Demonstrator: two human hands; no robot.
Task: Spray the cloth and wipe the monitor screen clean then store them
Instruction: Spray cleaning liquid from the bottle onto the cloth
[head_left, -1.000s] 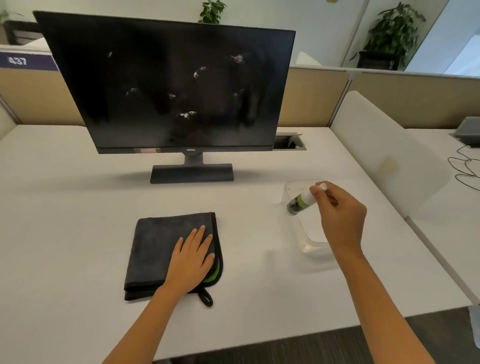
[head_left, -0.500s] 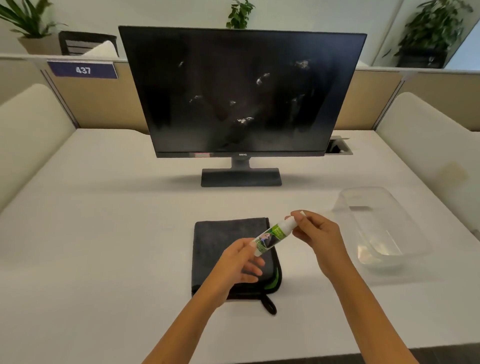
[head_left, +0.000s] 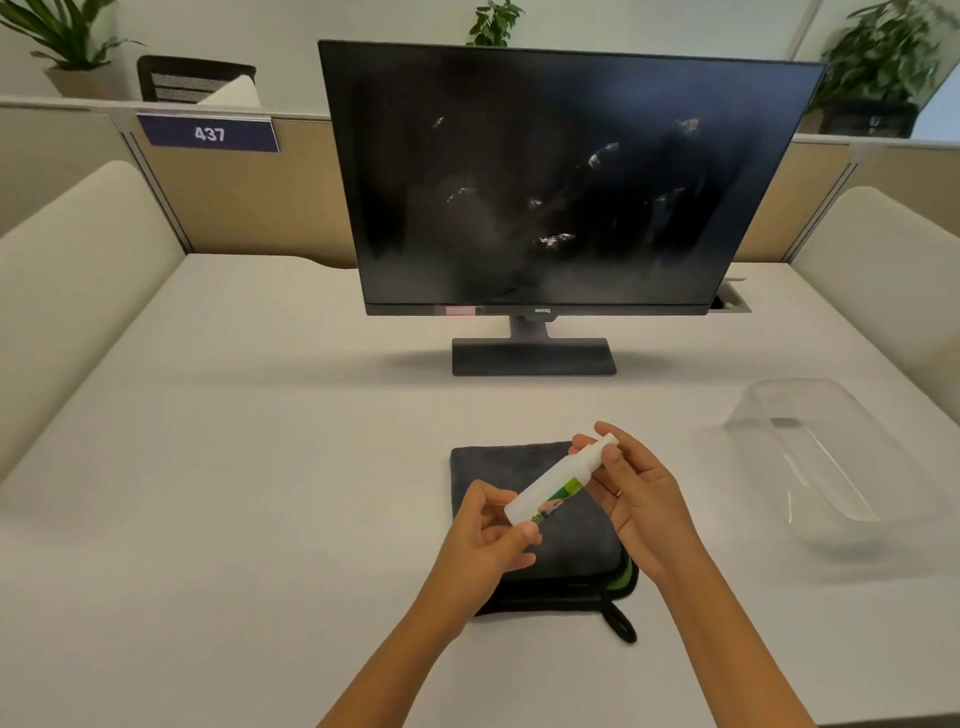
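Note:
A small white spray bottle (head_left: 556, 488) with a green label is held slanted above a folded dark grey cloth (head_left: 524, 467) with green trim, lying on the white desk (head_left: 234, 467). My left hand (head_left: 488, 540) pinches the bottle's lower end. My right hand (head_left: 639, 493) grips its upper end at the cap. Behind stands a black monitor (head_left: 550, 176) on its stand; whitish smudges dot the dark screen.
A clear plastic bin (head_left: 841, 457) sits at the right of the desk. Cream padded dividers (head_left: 78, 291) flank both sides. A beige partition with a "437" sign (head_left: 208, 134) runs behind; a cable opening (head_left: 730, 301) lies at the back right.
My right hand carried the bottle from the bin over to the cloth. My left hand lifted off the cloth and took the bottle's lower end. The view swung left.

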